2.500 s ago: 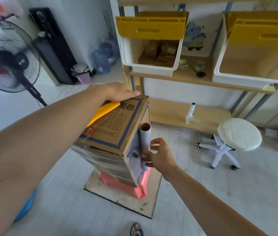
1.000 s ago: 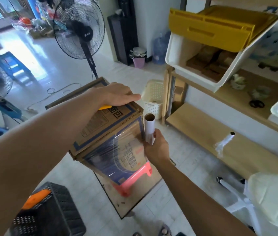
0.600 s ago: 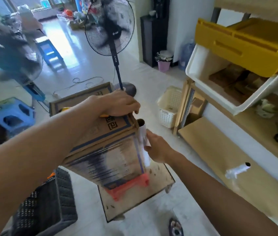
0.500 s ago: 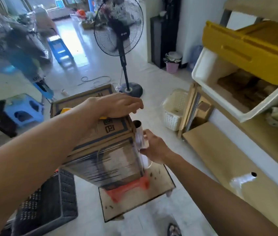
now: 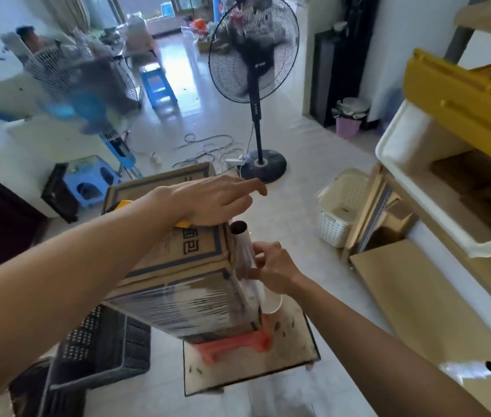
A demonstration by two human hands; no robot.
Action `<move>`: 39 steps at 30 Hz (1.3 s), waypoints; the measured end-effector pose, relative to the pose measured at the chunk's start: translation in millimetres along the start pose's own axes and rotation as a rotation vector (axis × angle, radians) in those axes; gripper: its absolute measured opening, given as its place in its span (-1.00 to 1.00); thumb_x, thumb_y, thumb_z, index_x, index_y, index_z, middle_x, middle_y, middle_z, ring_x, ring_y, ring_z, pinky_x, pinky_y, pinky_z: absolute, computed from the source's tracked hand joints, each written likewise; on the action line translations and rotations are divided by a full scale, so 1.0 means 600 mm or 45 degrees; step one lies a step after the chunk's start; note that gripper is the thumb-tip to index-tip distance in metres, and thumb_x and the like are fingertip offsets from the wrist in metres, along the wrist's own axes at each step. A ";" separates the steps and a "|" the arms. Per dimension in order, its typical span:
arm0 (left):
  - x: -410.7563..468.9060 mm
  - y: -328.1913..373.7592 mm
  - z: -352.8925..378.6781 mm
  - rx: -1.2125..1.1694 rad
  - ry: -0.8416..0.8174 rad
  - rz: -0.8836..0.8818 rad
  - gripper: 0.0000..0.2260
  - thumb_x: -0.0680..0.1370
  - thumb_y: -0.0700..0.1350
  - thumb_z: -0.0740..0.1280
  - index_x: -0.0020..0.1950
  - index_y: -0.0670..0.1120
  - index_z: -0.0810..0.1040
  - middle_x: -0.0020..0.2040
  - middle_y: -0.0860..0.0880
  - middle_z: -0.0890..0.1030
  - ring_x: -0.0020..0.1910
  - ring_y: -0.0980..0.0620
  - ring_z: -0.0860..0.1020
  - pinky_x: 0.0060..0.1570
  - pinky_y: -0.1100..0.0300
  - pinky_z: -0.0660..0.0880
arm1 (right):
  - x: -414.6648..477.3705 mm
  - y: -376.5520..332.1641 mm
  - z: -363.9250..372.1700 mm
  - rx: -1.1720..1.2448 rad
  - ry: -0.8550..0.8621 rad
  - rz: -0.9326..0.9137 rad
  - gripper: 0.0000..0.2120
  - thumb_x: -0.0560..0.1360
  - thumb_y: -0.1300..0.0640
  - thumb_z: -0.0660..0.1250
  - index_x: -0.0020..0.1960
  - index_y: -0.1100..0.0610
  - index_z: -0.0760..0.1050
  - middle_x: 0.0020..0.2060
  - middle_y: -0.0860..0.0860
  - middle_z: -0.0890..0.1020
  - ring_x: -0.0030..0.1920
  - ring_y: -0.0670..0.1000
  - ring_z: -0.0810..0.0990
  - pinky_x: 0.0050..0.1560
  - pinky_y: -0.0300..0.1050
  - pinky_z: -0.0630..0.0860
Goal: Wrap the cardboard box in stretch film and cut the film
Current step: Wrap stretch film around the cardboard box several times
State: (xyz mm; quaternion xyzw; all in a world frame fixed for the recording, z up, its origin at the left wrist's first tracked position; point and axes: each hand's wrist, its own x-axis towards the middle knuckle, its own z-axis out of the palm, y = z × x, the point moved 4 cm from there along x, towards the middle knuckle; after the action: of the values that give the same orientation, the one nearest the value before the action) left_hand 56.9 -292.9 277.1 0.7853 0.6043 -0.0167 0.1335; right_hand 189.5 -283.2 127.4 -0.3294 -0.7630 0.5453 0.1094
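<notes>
A tall cardboard box (image 5: pixel 196 257) with blue printing stands on a red plastic stool (image 5: pixel 232 346). Clear stretch film (image 5: pixel 190 305) covers its lower side faces. My left hand (image 5: pixel 211 201) lies flat on the box's top with fingers spread, over a yellow cutter (image 5: pixel 182 231) that is mostly hidden. My right hand (image 5: pixel 271 267) grips the upright stretch film roll (image 5: pixel 245 260) against the box's right corner.
The stool rests on a brown board (image 5: pixel 292 356) on the tiled floor. A black crate (image 5: pixel 106 347) sits at lower left. A standing fan (image 5: pixel 253 73) stands behind, a white basket (image 5: pixel 340 206) and wooden shelf (image 5: pixel 436 302) with bins to the right. A spare roll (image 5: pixel 472 368) lies on the shelf.
I have walked around the box with the roll, so the view swung from the shelves to the room. Film now covers another face. My left hand stayed on top.
</notes>
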 end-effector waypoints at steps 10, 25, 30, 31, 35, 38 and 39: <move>0.019 0.000 -0.008 -0.039 -0.147 -0.086 -0.58 0.63 0.05 -0.06 0.49 0.14 0.24 0.08 0.00 0.59 0.07 0.03 0.51 0.19 -0.07 0.42 | 0.066 0.001 -0.038 -0.344 -0.313 -0.150 -0.53 0.45 0.05 0.50 0.27 -0.15 0.38 0.07 -0.08 0.58 -0.25 0.00 0.67 -0.20 0.04 0.66; 0.045 0.017 0.001 0.133 -0.130 -0.390 -0.56 0.63 0.09 -0.10 0.27 -0.01 0.47 0.00 -0.05 0.64 -0.02 -0.05 0.59 0.01 -0.05 0.53 | 0.101 0.009 -0.041 -0.418 -0.313 -0.355 -0.55 0.48 0.10 0.37 0.32 -0.05 0.30 -0.01 -0.04 0.58 -0.16 -0.01 0.48 -0.37 -0.25 0.25; 0.061 0.017 0.008 0.168 -0.259 -0.527 -0.64 0.65 0.10 -0.02 0.04 -0.02 0.52 -0.17 0.03 0.55 -0.20 0.03 0.54 -0.12 -0.01 0.55 | 0.106 0.012 -0.049 -0.359 -0.346 -0.395 -0.33 0.42 0.09 0.39 0.34 -0.09 0.04 -0.11 0.05 0.59 -0.26 0.11 0.58 -0.36 -0.11 0.42; 0.063 0.016 0.007 0.165 -0.280 -0.547 -0.67 0.65 0.08 0.02 0.03 -0.02 0.53 -0.17 0.03 0.55 -0.21 0.04 0.53 -0.13 -0.01 0.55 | 0.110 0.008 -0.052 -0.386 -0.372 -0.403 -0.31 0.40 0.09 0.38 0.40 -0.07 0.07 -0.07 0.07 0.60 -0.22 0.14 0.60 -0.30 -0.03 0.50; 0.066 0.018 0.005 0.169 -0.364 -0.591 -0.72 0.61 0.08 0.19 0.22 -0.01 0.52 0.01 0.04 0.55 -0.07 0.02 0.54 -0.08 0.01 0.56 | 0.126 -0.007 -0.065 -0.488 -0.470 -0.390 -0.60 0.40 0.09 0.35 0.23 0.04 0.41 -0.13 0.01 0.56 -0.13 0.11 0.58 -0.16 0.04 0.55; 0.061 0.013 0.015 0.156 -0.352 -0.579 -0.65 0.52 0.07 0.35 0.29 0.03 0.50 0.10 0.05 0.54 0.02 0.02 0.55 -0.01 0.02 0.57 | 0.137 -0.011 -0.067 -0.504 -0.528 -0.407 -0.50 0.40 0.13 0.35 0.33 -0.01 0.37 -0.05 0.01 0.60 -0.07 0.09 0.60 -0.07 0.11 0.59; 0.060 0.009 0.020 0.170 -0.345 -0.577 -0.63 0.49 0.05 0.39 0.29 0.05 0.49 0.12 0.04 0.55 0.05 0.01 0.55 0.02 0.01 0.57 | 0.141 -0.013 -0.066 -0.534 -0.544 -0.439 -0.41 0.41 0.15 0.35 0.40 -0.04 0.29 0.01 0.02 0.60 -0.05 0.09 0.60 -0.06 0.12 0.60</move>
State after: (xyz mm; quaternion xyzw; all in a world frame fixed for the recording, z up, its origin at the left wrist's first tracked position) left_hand 73.5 -263.0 259.9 0.6278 0.7388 -0.1908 0.1540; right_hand 143.4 -202.0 133.2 -0.0893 -0.9085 0.4069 -0.0324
